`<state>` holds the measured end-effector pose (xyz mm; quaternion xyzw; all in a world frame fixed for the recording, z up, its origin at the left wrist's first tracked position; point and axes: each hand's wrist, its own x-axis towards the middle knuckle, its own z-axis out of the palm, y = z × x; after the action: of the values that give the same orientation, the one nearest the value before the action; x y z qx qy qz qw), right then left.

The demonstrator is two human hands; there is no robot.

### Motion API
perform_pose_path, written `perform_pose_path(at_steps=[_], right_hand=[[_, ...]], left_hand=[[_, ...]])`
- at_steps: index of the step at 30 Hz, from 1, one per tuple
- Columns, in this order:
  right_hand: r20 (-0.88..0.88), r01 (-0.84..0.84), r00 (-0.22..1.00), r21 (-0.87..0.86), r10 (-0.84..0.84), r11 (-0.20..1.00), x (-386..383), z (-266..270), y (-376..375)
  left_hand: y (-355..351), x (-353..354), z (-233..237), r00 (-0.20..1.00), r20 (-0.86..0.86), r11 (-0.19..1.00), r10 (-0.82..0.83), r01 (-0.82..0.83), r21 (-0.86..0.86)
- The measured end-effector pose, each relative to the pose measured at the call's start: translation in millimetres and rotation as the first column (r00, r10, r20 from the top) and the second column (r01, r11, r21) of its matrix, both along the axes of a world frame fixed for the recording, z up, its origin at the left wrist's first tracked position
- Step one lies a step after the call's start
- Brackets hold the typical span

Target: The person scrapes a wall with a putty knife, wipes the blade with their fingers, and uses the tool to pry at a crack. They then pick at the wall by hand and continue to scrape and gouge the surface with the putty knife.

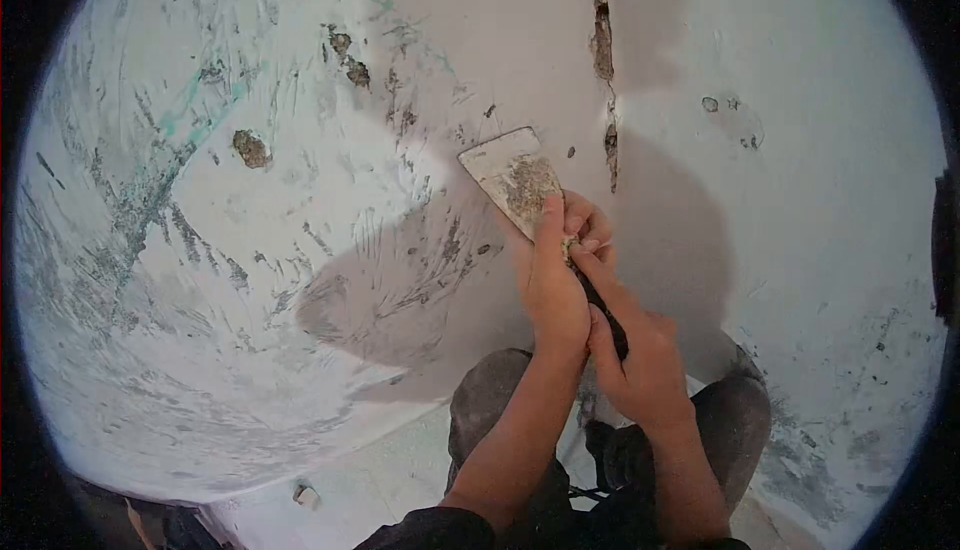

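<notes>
A wide, dirty scraper (518,178) with a dark handle lies tilted against the scratched white wall (330,180). My left hand (556,275) is closed round the base of the blade, its thumb along the metal. Just to the right and lower, my right hand (635,350) grips the black handle, with its index finger stretched along it toward the blade. The blade's edge points up and left, near scrape marks in the wall. Part of the handle is hidden by the hands.
A vertical crack (603,40) runs down the wall above the hands. Holes, one of them a brown hole (251,149), mark the left part. My bent knees (735,420) are below, and a small chunk (306,496) lies on the floor.
</notes>
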<state>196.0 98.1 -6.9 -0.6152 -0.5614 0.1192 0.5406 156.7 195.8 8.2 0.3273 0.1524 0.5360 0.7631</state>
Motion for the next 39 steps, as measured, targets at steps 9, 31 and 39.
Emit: perform_pose_path(at_steps=[9,31,39], right_hand=[[-0.011,0.028,1.000,0.122,-0.027,0.992,-1,-6,5],[-0.014,0.036,0.999,0.162,-0.034,0.986,-25,-17,12],[-0.060,0.008,0.998,0.092,-0.003,0.996,-27,-6,5]], left_hand=[[-8,8,16,0.997,0.003,0.996,0.082,-0.081,-0.033],[2,-18,9,1.000,-0.002,1.000,-0.019,0.019,-0.014],[0,-21,6,0.999,-0.032,0.999,-0.023,0.024,0.022]])
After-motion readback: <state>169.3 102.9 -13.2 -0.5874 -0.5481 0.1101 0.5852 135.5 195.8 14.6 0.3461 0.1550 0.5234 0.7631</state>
